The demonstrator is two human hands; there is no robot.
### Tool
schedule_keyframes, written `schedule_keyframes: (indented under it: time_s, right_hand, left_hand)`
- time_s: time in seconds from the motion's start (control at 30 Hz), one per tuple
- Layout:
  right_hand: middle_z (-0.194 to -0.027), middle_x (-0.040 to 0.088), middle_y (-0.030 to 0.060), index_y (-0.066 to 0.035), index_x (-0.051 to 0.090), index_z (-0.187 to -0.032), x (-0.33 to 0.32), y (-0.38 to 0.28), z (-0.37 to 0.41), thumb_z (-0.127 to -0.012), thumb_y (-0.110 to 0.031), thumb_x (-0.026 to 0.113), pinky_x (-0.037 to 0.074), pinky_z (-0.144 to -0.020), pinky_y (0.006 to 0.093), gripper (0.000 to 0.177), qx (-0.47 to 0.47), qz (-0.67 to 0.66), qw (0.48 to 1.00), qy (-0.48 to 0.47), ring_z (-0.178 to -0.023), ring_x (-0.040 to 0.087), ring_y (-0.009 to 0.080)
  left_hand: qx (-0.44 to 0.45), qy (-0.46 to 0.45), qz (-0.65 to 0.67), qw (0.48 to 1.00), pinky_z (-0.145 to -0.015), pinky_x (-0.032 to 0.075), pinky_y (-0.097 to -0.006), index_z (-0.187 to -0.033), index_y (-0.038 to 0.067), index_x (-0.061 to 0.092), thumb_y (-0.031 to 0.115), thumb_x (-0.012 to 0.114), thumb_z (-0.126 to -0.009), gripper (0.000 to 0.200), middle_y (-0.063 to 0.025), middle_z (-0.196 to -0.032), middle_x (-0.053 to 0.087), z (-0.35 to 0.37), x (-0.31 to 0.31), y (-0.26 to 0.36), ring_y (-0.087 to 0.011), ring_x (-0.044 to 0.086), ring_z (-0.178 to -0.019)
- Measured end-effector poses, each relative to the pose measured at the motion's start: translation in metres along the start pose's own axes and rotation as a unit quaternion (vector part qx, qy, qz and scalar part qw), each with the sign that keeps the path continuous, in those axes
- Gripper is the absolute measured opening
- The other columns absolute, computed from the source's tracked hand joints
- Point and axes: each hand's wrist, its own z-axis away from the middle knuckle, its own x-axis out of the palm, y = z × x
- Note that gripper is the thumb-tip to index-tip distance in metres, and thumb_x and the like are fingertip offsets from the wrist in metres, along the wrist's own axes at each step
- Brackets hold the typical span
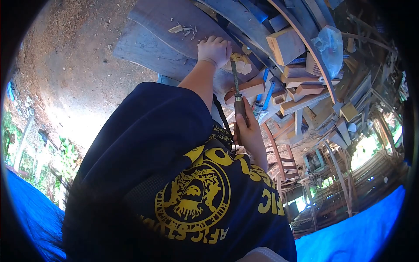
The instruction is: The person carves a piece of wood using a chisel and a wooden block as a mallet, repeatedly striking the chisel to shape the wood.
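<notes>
My left hand (pixel 214 50) is closed, its curled fingers up against a small pale wood piece (pixel 241 66) on the plank (pixel 174 16). In my right hand (pixel 250 131) is a chisel-like tool (pixel 237 83) with a brown wooden handle, a metal ferrule and a long narrow grey blade. The blade points away from me, its far end overlapping the pale wood beside my left fingers. My right fingers wrap the handle, close in front of my shirt. Wood chips (pixel 185 30) lie on the plank beyond my left hand.
To the right are piled wood blocks (pixel 286 46), offcuts (pixel 301 90), curved boards and a clear plastic bag (pixel 329 48). Blue clamp-like bars (pixel 267 95) stand near my right hand. A slatted wooden frame (pixel 283 161) is farther right. Dirt ground (pixel 74 56) spreads to the left.
</notes>
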Motion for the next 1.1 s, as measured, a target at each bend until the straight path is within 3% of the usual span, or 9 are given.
schedule_keyframes:
  time_s: [0.33,0.67,0.73,0.87,0.9,0.93,1.0,1.03,1.1]
  right_hand:
    - [-0.061,0.047,0.002,-0.021,0.024,-0.149,-0.006,-0.026,0.004,-0.098,-0.021,0.044,0.042,-0.039,0.0246,0.055,0.057,-0.042,0.997,-0.013,-0.043,0.048,0.0095]
    - [-0.062,0.05,0.0034,-0.022,0.019,-0.149,-0.025,-0.054,-0.006,-0.099,-0.025,0.044,0.043,-0.037,0.027,0.057,0.114,0.042,0.99,-0.066,-0.044,0.05,0.0108]
    - [-0.065,0.05,0.005,-0.025,0.019,-0.149,-0.028,-0.058,-0.007,-0.099,-0.027,0.042,0.043,-0.038,0.0272,0.055,0.162,-0.124,0.974,-0.094,-0.045,0.05,0.0121]
    - [-0.067,0.049,0.0058,-0.028,0.011,-0.15,-0.012,-0.044,-0.005,-0.1,-0.029,0.041,0.042,-0.037,0.0267,0.058,0.17,-0.24,0.95,-0.1,-0.045,0.049,0.013]
    - [-0.067,0.049,0.0061,-0.025,0.024,-0.145,-0.011,-0.039,-0.004,-0.1,-0.032,0.043,0.042,-0.038,0.0266,0.05,0.161,-0.257,0.948,-0.099,-0.046,0.049,0.0131]
    - [-0.067,0.049,0.0061,-0.025,0.024,-0.145,-0.018,-0.031,-0.008,-0.1,-0.032,0.043,0.042,-0.038,0.0266,0.05,0.161,-0.262,0.947,-0.094,-0.046,0.049,0.0131]
    - [-0.067,0.049,0.0066,-0.021,0.039,-0.128,-0.035,-0.009,-0.028,-0.098,-0.035,0.046,0.042,-0.039,0.0262,0.033,0.244,-0.492,0.816,-0.181,-0.048,0.049,0.013]
    - [-0.07,0.048,0.0062,-0.014,0.041,-0.105,-0.031,-0.009,-0.051,-0.099,-0.036,0.045,0.036,-0.04,0.0207,0.023,0.186,-0.539,0.785,-0.243,-0.049,0.044,0.0097]
    - [-0.07,0.049,0.0065,-0.015,0.041,-0.105,-0.008,-0.023,-0.069,-0.099,-0.036,0.046,0.036,-0.04,0.0208,0.023,0.197,-0.528,0.807,-0.175,-0.049,0.045,0.0098]
  left_hand:
    - [-0.003,0.003,0.009,1.0,-0.061,0.047,-0.042,-0.063,0.016,0.063,0.027,0.055,-0.085,0.025,0.0029,-0.071,0.062,0.0,0.002,0.0,-0.0181,0.061,-0.074]
    - [0.021,-0.003,0.021,1.0,-0.065,0.049,-0.044,-0.062,0.013,0.06,0.026,0.051,-0.087,0.03,-0.0001,-0.071,0.06,-0.002,-0.002,0.0,-0.0213,0.061,-0.076]
    - [0.018,-0.011,0.024,0.999,-0.066,0.05,-0.0446,-0.061,0.013,0.06,0.027,0.05,-0.087,0.031,-0.0001,-0.071,0.06,0.0,-0.001,-0.001,-0.0215,0.061,-0.077]
    - [0.029,-0.008,0.037,0.999,-0.068,0.05,-0.0463,-0.065,0.013,0.061,0.028,0.048,-0.088,0.031,0.0004,-0.073,0.061,0.001,0.005,-0.004,-0.0222,0.061,-0.077]
    - [0.023,-0.003,0.039,0.999,-0.068,0.05,-0.0464,-0.066,0.013,0.062,0.028,0.047,-0.088,0.031,0.0005,-0.073,0.061,0.001,0.007,-0.003,-0.0224,0.061,-0.078]
    - [0.029,-0.006,0.042,0.999,-0.068,0.05,-0.0464,-0.066,0.013,0.062,0.028,0.047,-0.088,0.031,0.0005,-0.073,0.061,0.0,0.006,-0.002,-0.0224,0.061,-0.078]
    - [0.026,-0.008,0.018,0.999,-0.069,0.05,-0.0462,-0.068,0.013,0.063,0.028,0.047,-0.088,0.03,0.0006,-0.075,0.062,0.001,0.002,-0.002,-0.0228,0.061,-0.078]
    - [0.029,-0.011,0.017,0.999,-0.069,0.05,-0.0462,-0.068,0.013,0.063,0.028,0.047,-0.088,0.03,0.0006,-0.075,0.062,0.005,0.002,-0.001,-0.0228,0.061,-0.078]
    - [0.008,-0.017,0.019,1.0,-0.069,0.05,-0.0461,-0.068,0.013,0.063,0.028,0.047,-0.088,0.03,0.0006,-0.076,0.063,0.0,0.002,-0.001,-0.0228,0.061,-0.079]
